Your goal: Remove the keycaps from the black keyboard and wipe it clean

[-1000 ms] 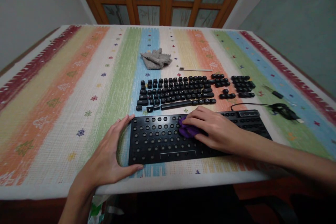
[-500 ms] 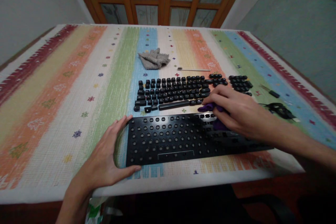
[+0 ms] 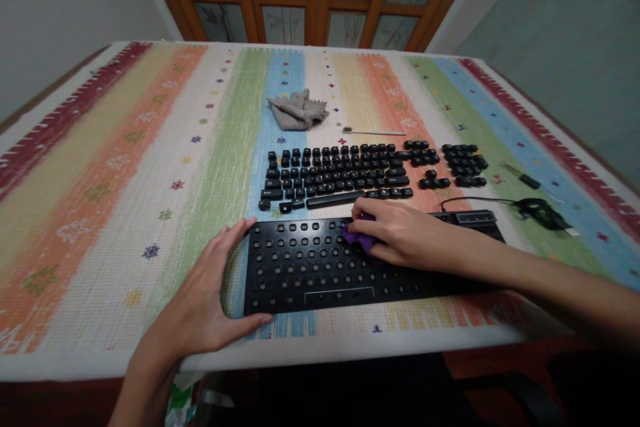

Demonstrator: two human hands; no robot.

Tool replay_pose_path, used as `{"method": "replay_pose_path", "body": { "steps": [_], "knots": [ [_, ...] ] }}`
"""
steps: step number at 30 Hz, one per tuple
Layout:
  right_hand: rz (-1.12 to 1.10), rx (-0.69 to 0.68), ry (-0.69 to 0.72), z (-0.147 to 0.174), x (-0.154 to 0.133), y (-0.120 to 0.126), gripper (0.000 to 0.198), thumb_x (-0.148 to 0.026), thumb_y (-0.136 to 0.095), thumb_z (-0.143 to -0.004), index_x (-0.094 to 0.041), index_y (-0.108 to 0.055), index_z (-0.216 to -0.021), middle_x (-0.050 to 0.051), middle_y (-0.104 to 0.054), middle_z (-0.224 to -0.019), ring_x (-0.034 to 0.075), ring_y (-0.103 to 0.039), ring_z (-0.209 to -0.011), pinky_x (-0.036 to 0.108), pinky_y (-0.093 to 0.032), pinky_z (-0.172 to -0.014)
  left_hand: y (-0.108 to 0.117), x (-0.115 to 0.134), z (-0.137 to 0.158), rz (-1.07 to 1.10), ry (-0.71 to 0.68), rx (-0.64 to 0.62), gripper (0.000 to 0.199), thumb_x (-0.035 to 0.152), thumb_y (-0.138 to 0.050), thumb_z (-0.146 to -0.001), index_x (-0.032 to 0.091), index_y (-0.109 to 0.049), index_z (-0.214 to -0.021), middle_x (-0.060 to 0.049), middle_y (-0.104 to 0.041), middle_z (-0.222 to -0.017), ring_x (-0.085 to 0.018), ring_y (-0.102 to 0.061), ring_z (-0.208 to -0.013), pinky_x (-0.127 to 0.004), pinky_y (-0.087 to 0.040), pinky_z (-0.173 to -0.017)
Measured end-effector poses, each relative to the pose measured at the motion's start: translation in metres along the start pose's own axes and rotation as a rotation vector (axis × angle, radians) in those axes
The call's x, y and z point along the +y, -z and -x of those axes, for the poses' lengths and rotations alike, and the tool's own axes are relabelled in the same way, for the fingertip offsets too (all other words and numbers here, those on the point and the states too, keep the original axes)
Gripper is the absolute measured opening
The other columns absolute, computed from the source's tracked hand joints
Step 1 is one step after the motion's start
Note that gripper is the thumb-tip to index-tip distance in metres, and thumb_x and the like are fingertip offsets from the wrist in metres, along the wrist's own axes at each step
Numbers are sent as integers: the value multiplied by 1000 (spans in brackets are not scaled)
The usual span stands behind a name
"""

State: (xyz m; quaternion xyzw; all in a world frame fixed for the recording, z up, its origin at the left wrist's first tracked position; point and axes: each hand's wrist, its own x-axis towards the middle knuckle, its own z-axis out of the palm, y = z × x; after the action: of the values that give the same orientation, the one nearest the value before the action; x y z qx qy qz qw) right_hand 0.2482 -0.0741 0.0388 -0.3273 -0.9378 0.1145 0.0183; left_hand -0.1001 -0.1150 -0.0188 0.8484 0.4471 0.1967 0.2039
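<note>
A black keyboard base (image 3: 285,267) with its keycaps off lies near the table's front edge, rows of switch holes showing. My left hand (image 3: 200,293) braces its left end, fingertips at the upper corner and thumb at the lower one. My right hand (image 3: 400,230) is closed on a bunched purple cloth (image 3: 361,233), pressed to the upper middle of the base. That hand and forearm hide much of the base's right half. Just behind the base, the loose black keycaps (image 3: 340,170) are laid out in keyboard order, with the long space bar (image 3: 336,200) in front.
A crumpled grey cloth (image 3: 299,110) lies behind the keycaps, beside a thin brush (image 3: 375,132). To the right are a small dark-handled tool (image 3: 526,178) and the coiled keyboard cable (image 3: 543,212). A striped tablecloth (image 3: 115,213) covers the table.
My right hand has moved left along the base with the purple cloth, uncovering the base's upper right corner and some keycaps. My left hand stays at the left end.
</note>
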Motion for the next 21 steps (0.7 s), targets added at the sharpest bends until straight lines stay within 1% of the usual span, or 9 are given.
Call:
{"method": "replay_pose_path", "body": {
  "steps": [4, 10, 15, 21],
  "knots": [
    [54, 7, 18, 4, -1, 0, 21, -11, -54, -89, -10, -70, -102, 14, -60, -98, 21, -58, -82, 34, -50, -72, 1, 1, 0, 3, 11, -7, 119, 57, -80, -68, 28, -8, -159, -15, -34, -158, -45, -37, -142, -70, -34, -113],
    [-7, 36, -11, 11, 1, -1, 21, -14, -53, -91, -13, -71, -102, 11, -61, -95, 19, -59, -77, 32, -50, -70, 1, 1, -1, 7, 4, 0, 120, 56, -80, -67, 29, -8, -159, -15, -34, -158, -45, -37, -142, -70, -34, -113],
    [-37, 17, -88, 17, 4, -1, 22, -17, -53, -93, -14, -71, -104, 9, -60, -93, 18, -60, -76, 31, -49, -70, 0, 0, 0, 3, 10, -8, 119, 57, -80, -68, 27, -8, -159, -15, -33, -159, -45, -36, -142, -69, -34, -114],
    [-14, -14, -164, 28, 8, 2, 21, -17, -55, -91, -14, -73, -102, 9, -62, -91, 18, -60, -73, 31, -48, -68, 0, -1, 1, 4, 26, -17, 120, 57, -80, -68, 27, -8, -159, -15, -33, -159, -44, -35, -143, -69, -33, -115]
  ]
}}
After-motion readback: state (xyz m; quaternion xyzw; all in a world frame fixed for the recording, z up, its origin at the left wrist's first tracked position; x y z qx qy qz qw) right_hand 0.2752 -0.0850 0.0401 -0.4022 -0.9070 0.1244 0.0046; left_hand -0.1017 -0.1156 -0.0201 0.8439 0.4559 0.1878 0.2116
